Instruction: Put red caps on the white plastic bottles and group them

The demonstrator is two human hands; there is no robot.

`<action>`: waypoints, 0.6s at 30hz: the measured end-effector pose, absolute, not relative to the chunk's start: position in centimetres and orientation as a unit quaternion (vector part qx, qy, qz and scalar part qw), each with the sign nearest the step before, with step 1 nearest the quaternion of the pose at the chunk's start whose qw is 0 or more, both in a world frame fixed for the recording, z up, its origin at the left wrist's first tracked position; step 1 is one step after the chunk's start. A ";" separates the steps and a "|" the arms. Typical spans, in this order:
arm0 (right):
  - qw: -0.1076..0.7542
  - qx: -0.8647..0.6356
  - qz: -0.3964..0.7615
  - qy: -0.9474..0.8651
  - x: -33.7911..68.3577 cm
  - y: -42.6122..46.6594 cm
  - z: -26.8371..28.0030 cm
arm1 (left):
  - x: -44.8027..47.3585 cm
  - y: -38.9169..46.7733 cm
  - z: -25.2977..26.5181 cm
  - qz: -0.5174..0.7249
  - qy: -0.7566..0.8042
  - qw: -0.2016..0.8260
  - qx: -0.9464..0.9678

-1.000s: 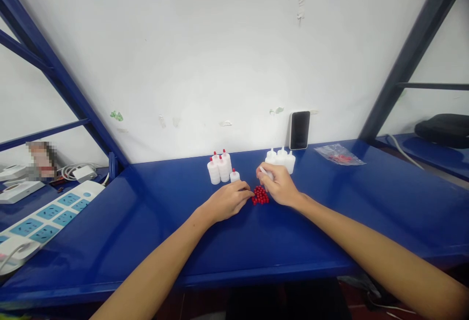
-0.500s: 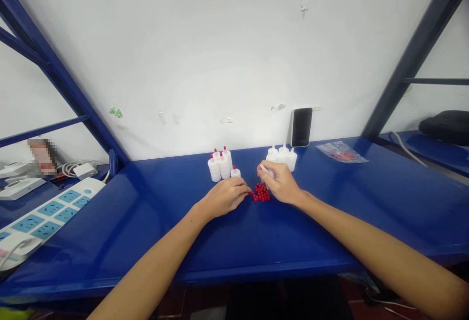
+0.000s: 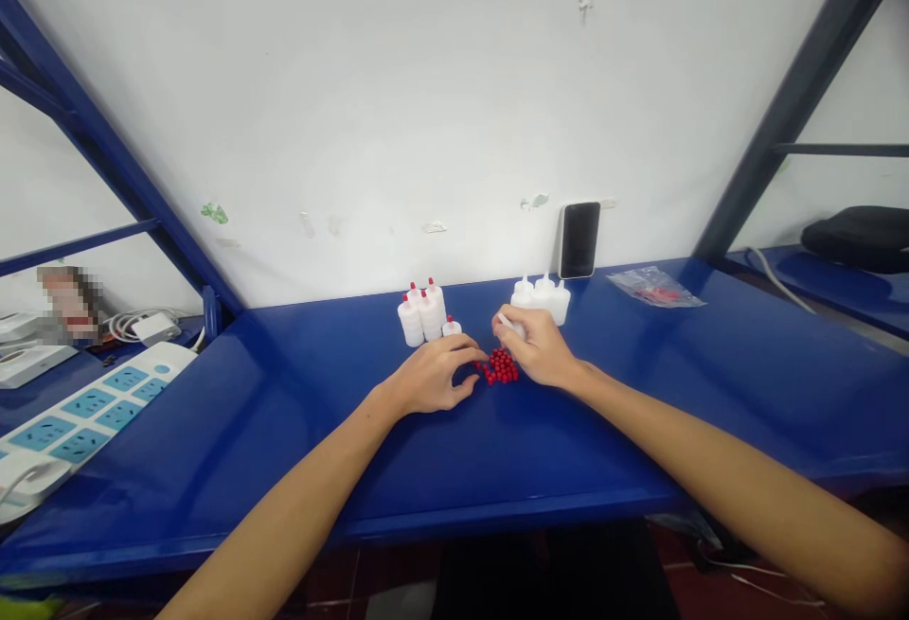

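Note:
A small heap of red caps [image 3: 499,366] lies on the blue shelf [image 3: 298,431] between my hands. My left hand [image 3: 433,376] rests beside the heap with its fingertips pinched at the heap's left edge; whether a cap is between them I cannot tell. My right hand [image 3: 536,345] is closed around a small white bottle [image 3: 508,324] whose bare tip sticks out at the upper left. Behind my left hand stand several white bottles with red caps [image 3: 422,313]. Three uncapped white bottles [image 3: 543,296] stand behind my right hand.
A dark phone [image 3: 579,239] leans on the white wall. A clear plastic bag [image 3: 657,287] with red bits lies at the right. A white power strip [image 3: 67,416] and chargers [image 3: 152,327] sit on the left shelf. Blue frame struts [image 3: 788,109] rise at both sides.
My left hand drew its fingers in at the heap's edge and shifted slightly up. The right hand kept hold of the bottle. The camera tilted a little.

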State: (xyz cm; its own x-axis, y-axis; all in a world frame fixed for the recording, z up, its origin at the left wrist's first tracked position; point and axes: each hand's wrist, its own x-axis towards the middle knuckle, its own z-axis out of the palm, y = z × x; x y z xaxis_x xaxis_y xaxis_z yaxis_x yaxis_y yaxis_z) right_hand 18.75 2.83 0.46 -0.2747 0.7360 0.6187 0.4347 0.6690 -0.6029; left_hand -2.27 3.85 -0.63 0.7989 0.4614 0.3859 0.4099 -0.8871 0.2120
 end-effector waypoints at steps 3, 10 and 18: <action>0.469 -0.375 0.158 -0.783 18.8 2.8 0.5 | -2.1 4.0 -0.9 0.207 0.233 0.064 0.948; 0.466 -0.376 0.160 -0.785 18.8 2.7 0.6 | -2.1 4.1 -0.9 0.194 0.232 0.083 0.950; 0.457 -0.380 0.161 -0.788 18.7 2.6 0.7 | -1.8 4.0 -0.9 0.188 0.237 0.104 0.948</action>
